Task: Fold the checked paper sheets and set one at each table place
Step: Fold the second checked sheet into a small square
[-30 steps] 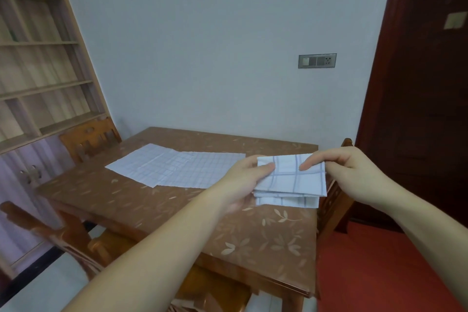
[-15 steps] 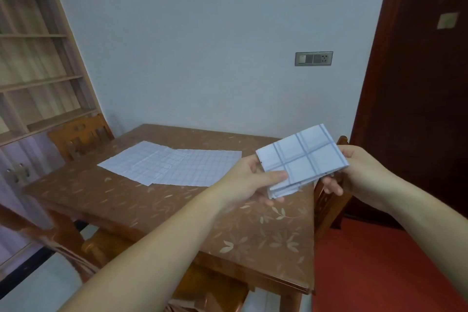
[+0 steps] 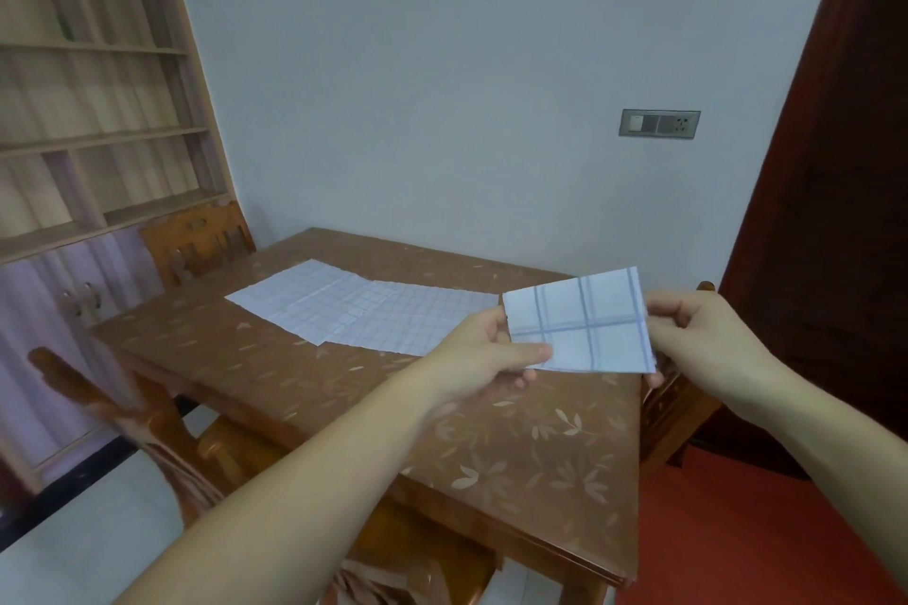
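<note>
Head view: two unfolded checked sheets lie flat and overlapping on the far left part of the table. Above the table's right edge, the left hand pinches the left side of a folded checked sheet. The right hand pinches its right side.

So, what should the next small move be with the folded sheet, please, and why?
Probably lower the folded blue-checked paper sheet, pinched by left hand and right hand, onto the brown leaf-patterned table below: it looks finished, and two unfolded checked sheets wait.
</note>
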